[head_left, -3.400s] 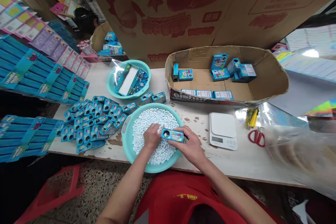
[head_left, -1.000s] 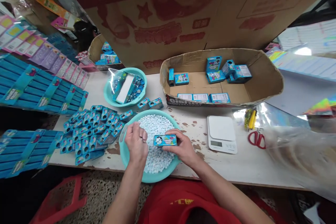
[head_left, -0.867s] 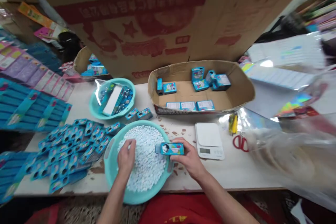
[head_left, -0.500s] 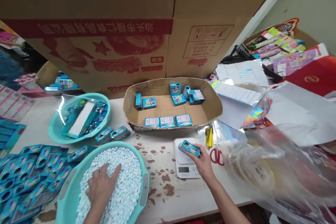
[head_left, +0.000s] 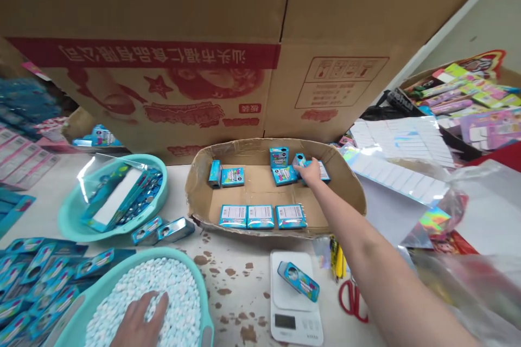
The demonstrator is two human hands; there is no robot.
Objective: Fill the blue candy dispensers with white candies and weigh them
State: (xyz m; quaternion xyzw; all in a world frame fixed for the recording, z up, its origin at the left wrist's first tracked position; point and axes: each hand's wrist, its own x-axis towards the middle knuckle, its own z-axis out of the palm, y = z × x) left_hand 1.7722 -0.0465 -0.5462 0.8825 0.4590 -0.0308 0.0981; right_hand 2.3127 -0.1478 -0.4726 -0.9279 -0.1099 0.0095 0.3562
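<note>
My left hand (head_left: 141, 321) rests with fingers apart on small pale candies (head_left: 179, 287) in a teal basin (head_left: 207, 320) at the lower left. My right hand (head_left: 309, 172) reaches into the shallow cardboard tray (head_left: 260, 190), its fingers at a small blue box (head_left: 299, 160) near the back right; its grip is partly hidden. Other blue boxes lie in the tray, three of them in a row (head_left: 260, 217) along the front. One blue box (head_left: 300, 281) lies tilted on the white scale (head_left: 295, 325).
Several blue boxes (head_left: 36, 276) crowd the left. A second teal basin (head_left: 67, 227) holds small packets. Red scissors (head_left: 352, 299) and yellow cutters (head_left: 337, 260) lie right of the scale. Papers (head_left: 402, 173) and plastic bags cover the right side. A large carton (head_left: 203, 92) stands behind.
My right hand has let go of the blue box, which now lies on the scale, and has moved forward into the tray. My left hand is still in the candies. The view has shifted.
</note>
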